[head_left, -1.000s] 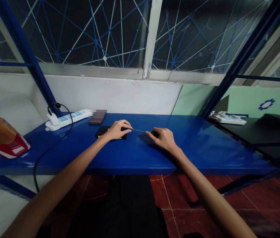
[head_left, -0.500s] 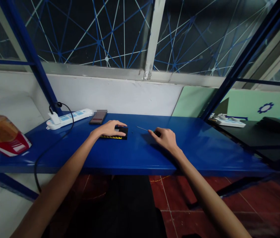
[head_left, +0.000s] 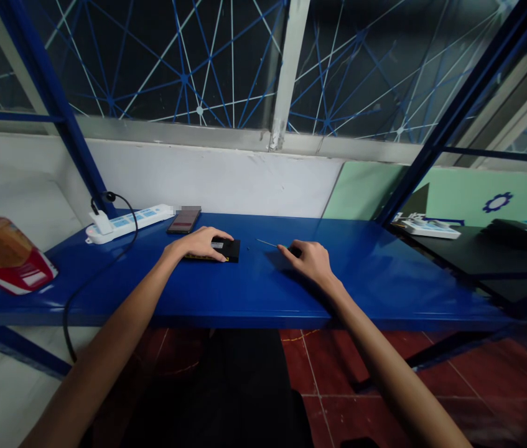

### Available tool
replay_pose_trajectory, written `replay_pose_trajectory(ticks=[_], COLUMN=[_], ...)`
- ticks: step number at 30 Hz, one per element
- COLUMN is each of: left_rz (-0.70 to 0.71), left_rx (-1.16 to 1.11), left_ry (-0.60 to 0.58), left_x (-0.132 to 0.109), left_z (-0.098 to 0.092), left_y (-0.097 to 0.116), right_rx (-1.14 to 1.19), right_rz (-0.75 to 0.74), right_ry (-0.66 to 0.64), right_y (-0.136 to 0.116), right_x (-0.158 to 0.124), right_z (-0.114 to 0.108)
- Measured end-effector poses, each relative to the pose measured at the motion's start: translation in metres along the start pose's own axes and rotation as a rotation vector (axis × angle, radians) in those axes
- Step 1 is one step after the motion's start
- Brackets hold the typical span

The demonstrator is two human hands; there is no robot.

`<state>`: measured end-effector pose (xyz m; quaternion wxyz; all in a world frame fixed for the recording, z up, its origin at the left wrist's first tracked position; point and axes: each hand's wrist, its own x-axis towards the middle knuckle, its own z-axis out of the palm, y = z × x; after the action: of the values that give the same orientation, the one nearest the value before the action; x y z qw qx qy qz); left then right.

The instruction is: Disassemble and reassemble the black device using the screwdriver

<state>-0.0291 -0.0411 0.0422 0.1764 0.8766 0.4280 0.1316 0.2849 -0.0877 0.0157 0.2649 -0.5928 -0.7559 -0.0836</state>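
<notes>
**Hands at the blue shelf**

At the far left a bottle point(head_left: 4, 255) with amber liquid and a red label lay at the shelf's edge. Behind it, against the white wall, a power strip point(head_left: 127, 223) lay with a plug in it, and its black cable point(head_left: 99, 274) hung down over the front of the shelf point(head_left: 384, 280). Just right of the strip lay a phone point(head_left: 183, 220), dark and face up.

The left hand point(head_left: 198, 244) lay flat, palm down, on a black case point(head_left: 229, 249), its fingers spread over the case's left part and not closed around it. The case sat flat on the shelf, near the middle, with its right end showing past the fingertips.

Just right of the case, apart from it, a thin tool point(head_left: 270, 244) pointed its metal shaft leftward, close above the shelf. The right hand point(head_left: 310, 260) was closed around the tool's dark handle, fingers curled over it.

Farther right, on a second, dark shelf, lay another power strip point(head_left: 429, 228).
</notes>
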Motion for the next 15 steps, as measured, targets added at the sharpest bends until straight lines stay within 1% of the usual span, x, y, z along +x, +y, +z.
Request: replay_pose_trajectory(ticks=[7,15], left_rz=[-0.013,-0.036], left_rx=[0.009,0.071], left_ry=[0.033,0.059], left_x=[0.0012,0.0039], left_z=[0.0009,0.0071], left_y=[-0.0008,-0.0054], right_rx=[-0.01,-0.02], right_rz=[-0.008,-0.017], right_ry=[-0.017,-0.034], right_y=[-0.0007,-0.0004], right_x=[-0.0004,-0.0002], right_z=[-0.0001,0.0006])
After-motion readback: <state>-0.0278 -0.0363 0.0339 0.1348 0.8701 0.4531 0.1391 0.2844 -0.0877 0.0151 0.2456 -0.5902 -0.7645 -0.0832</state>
